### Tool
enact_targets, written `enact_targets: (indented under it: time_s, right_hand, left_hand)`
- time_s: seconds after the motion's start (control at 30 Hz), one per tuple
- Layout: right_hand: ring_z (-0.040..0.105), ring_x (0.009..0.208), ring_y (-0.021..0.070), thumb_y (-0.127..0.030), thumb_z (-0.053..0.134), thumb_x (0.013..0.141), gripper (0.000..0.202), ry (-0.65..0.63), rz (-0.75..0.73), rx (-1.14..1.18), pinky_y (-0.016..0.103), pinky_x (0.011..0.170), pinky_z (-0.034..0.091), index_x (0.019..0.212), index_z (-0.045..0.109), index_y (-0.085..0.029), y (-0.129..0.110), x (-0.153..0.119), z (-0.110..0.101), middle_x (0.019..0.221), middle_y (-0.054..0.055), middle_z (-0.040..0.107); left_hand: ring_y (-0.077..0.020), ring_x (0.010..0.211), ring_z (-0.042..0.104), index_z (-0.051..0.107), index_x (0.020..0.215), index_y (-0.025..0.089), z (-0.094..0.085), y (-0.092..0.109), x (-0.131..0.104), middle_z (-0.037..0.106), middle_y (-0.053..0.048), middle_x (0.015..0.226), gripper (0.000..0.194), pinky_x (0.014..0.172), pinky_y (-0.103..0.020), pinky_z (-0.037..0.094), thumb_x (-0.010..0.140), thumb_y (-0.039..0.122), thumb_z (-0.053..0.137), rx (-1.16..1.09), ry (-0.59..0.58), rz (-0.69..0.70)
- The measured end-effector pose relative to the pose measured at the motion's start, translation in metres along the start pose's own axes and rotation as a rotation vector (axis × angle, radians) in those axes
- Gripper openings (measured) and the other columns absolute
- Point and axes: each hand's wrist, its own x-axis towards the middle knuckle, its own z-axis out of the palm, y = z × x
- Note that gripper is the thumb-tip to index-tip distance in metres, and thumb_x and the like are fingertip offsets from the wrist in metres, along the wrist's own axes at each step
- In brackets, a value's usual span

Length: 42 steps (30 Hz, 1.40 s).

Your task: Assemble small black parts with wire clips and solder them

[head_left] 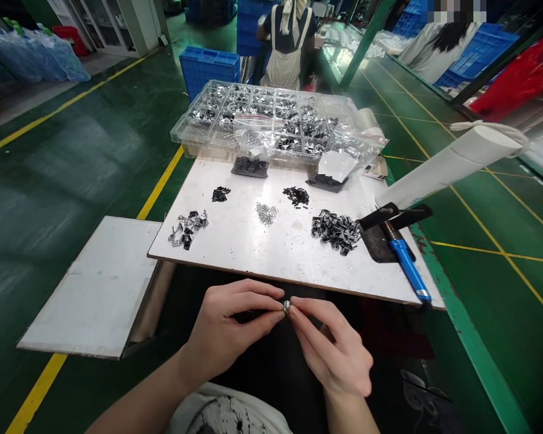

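Between the fingertips of both hands is a small shiny metal part (286, 306), held just in front of the table's near edge. My left hand (239, 319) pinches it from the left, thumb and fingers closed. From the other side my right hand (332, 340) grips it with thumb and fingertips. Fingers cover much of the part, so its exact kind is unclear. On the white table (239, 241) lie a pile of black-and-silver metal parts (337, 232), a smaller group of similar parts (187, 229), tiny silver pieces (266, 214), and two heaps of small black pieces (221, 193).
A blue-handled tool (409, 271) rests at the right edge beside a white tube (452, 166). Behind the piles stand plastic bags (251, 163) and a clear compartment box (199, 129). A cardboard box (104, 283) is at left. A person (287, 42) sits beyond.
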Motion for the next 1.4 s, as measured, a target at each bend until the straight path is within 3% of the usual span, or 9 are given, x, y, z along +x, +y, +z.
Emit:
enact_targets:
  time_s: [0.27, 0.47, 0.7, 1.0, 1.1, 1.27, 1.4]
  right_hand:
    - [0.073, 0.078, 0.0180, 0.009, 0.070, 0.076, 0.058, 0.045, 0.081, 0.057, 0.026, 0.057, 0.062, 0.123, 0.070, -0.025, 0.000, -0.004, 0.001, 0.098, 0.005, 0.075]
    - [0.073, 0.079, 0.0185, 0.012, 0.070, 0.075, 0.060, 0.060, 0.054, 0.034, 0.028, 0.060, 0.064, 0.125, 0.069, -0.022, -0.001, -0.006, 0.000, 0.099, 0.006, 0.074]
    - [0.074, 0.079, 0.0219, 0.007, 0.071, 0.078, 0.056, 0.059, 0.066, 0.012, 0.032, 0.057, 0.064, 0.125, 0.069, -0.022, 0.001, -0.012, 0.001, 0.100, 0.007, 0.076]
    - [0.072, 0.077, 0.0183, 0.004, 0.069, 0.081, 0.048, -0.009, 0.145, 0.049, 0.028, 0.060, 0.064, 0.122, 0.069, -0.022, 0.006, -0.004, 0.004, 0.098, 0.007, 0.075]
    - [0.071, 0.076, 0.0167, 0.003, 0.068, 0.083, 0.050, -0.040, 0.131, 0.017, 0.027, 0.059, 0.063, 0.124, 0.068, -0.026, 0.009, -0.002, 0.006, 0.103, 0.007, 0.074]
    - [0.070, 0.090, 0.0187, 0.002, 0.063, 0.086, 0.054, -0.070, 0.038, -0.004, 0.029, 0.066, 0.062, 0.131, 0.066, -0.028, 0.018, 0.007, 0.013, 0.107, 0.009, 0.069]
    - [0.069, 0.091, 0.0178, -0.003, 0.058, 0.091, 0.047, -0.093, 0.088, 0.074, 0.029, 0.070, 0.061, 0.131, 0.067, -0.028, 0.032, 0.024, 0.024, 0.109, 0.009, 0.068]
  left_hand:
    - [-0.0183, 0.083, 0.078, 0.080, 0.084, 0.017, 0.006, -0.003, -0.001, 0.081, -0.005, 0.091, 0.013, 0.075, -0.022, 0.064, 0.078, 0.006, 0.078, -0.210, 0.021, -0.161]
    - [-0.0194, 0.084, 0.078, 0.080, 0.083, 0.018, 0.011, -0.008, -0.002, 0.082, -0.005, 0.091, 0.011, 0.075, -0.024, 0.065, 0.077, 0.008, 0.080, -0.313, 0.020, -0.257]
    - [-0.0213, 0.082, 0.078, 0.081, 0.084, 0.016, 0.011, -0.008, -0.001, 0.081, -0.009, 0.090, 0.011, 0.072, -0.027, 0.065, 0.078, 0.008, 0.078, -0.263, 0.021, -0.196]
    - [-0.0205, 0.085, 0.076, 0.081, 0.087, 0.017, 0.007, -0.013, 0.001, 0.080, -0.009, 0.093, 0.014, 0.076, -0.028, 0.063, 0.080, 0.007, 0.075, -0.172, 0.016, -0.153]
    - [-0.0196, 0.085, 0.076, 0.081, 0.086, 0.017, 0.006, -0.014, 0.001, 0.079, -0.009, 0.092, 0.011, 0.074, -0.025, 0.063, 0.081, 0.009, 0.075, -0.155, 0.028, -0.183]
    - [-0.0183, 0.080, 0.077, 0.079, 0.088, 0.015, 0.006, -0.023, 0.005, 0.080, -0.005, 0.088, 0.008, 0.075, -0.023, 0.064, 0.084, 0.014, 0.073, -0.149, 0.074, -0.292]
    - [-0.0186, 0.082, 0.077, 0.076, 0.091, 0.016, 0.007, -0.037, 0.021, 0.079, -0.003, 0.087, 0.008, 0.080, -0.025, 0.064, 0.086, 0.020, 0.071, -0.089, 0.116, -0.291]
